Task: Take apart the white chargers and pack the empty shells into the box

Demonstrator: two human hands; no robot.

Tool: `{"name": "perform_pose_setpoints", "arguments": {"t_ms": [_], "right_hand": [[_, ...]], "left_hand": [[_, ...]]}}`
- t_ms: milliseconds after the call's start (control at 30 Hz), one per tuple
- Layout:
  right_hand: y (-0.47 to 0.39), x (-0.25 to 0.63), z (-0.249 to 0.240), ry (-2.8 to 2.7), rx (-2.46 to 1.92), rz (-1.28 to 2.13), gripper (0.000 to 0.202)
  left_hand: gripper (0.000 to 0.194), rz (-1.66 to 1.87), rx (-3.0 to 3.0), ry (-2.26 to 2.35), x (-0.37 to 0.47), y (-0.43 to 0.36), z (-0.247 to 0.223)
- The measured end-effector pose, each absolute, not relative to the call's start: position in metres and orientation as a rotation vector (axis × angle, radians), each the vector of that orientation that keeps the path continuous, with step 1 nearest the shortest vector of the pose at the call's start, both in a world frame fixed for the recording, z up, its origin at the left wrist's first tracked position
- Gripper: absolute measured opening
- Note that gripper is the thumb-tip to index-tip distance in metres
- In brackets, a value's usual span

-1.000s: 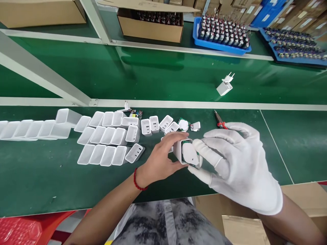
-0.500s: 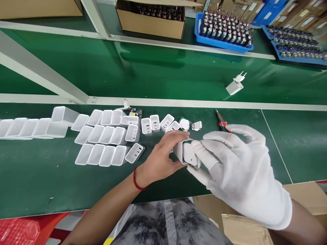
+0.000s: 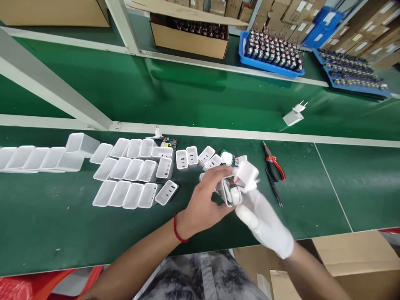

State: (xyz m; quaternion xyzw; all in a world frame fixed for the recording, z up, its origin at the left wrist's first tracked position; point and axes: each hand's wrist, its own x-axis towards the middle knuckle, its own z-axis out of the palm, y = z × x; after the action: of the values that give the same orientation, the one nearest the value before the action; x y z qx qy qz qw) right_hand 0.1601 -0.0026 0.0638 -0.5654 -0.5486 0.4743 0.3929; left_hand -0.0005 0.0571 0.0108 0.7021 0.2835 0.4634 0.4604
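My bare left hand (image 3: 208, 196) is wrapped round a white charger housing (image 3: 223, 192) whose open end faces me. Green circuit board and white parts show inside it. Against that open end, my white-gloved right hand (image 3: 261, 216) holds a white plug cover (image 3: 246, 173) by its underside. Red and dark wires run between cover and housing. Some of the right fingers are hidden behind the cover, and the glove is slightly blurred. Just beyond my hands lie a small round-topped circuit board (image 3: 226, 158) and another white plug piece (image 3: 240, 160).
Rows of white housings (image 3: 120, 193) stand to the left. Red-handled pliers (image 3: 273, 161) and black tweezers (image 3: 273, 187) lie to the right. An assembled charger (image 3: 293, 116) sits against the green back panel. The shelf above bears a blue tray (image 3: 271, 68) and a cardboard box (image 3: 189, 39).
My right hand has turned and drawn back from the housing's opening, now with the plug cover in it. Pliers and tweezers have come into fuller view. My left hand keeps its hold.
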Motion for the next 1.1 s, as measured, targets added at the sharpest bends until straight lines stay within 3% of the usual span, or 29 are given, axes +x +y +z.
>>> {"name": "perform_pose_setpoints", "arguments": {"t_ms": [133,300,767,1100], "right_hand": [[0.004,0.147,0.043,-1.183,-1.358,1.326,0.045],[0.005,0.141,0.039,-1.132,-1.310,1.385,0.051],[-0.002,0.124,0.042,-1.161,-1.414,1.123,0.039],[-0.008,0.113,0.031,-1.033,-1.343,1.204,0.031]], "left_hand": [[0.064,1.003,1.753,0.534,-0.012,0.061,0.026],[0.044,0.700,1.564,0.543,-0.032,0.073,0.035],[0.045,0.768,1.687,0.556,-0.040,0.063,0.041],[0.044,0.726,1.578,0.555,-0.048,0.058,0.034]]}}
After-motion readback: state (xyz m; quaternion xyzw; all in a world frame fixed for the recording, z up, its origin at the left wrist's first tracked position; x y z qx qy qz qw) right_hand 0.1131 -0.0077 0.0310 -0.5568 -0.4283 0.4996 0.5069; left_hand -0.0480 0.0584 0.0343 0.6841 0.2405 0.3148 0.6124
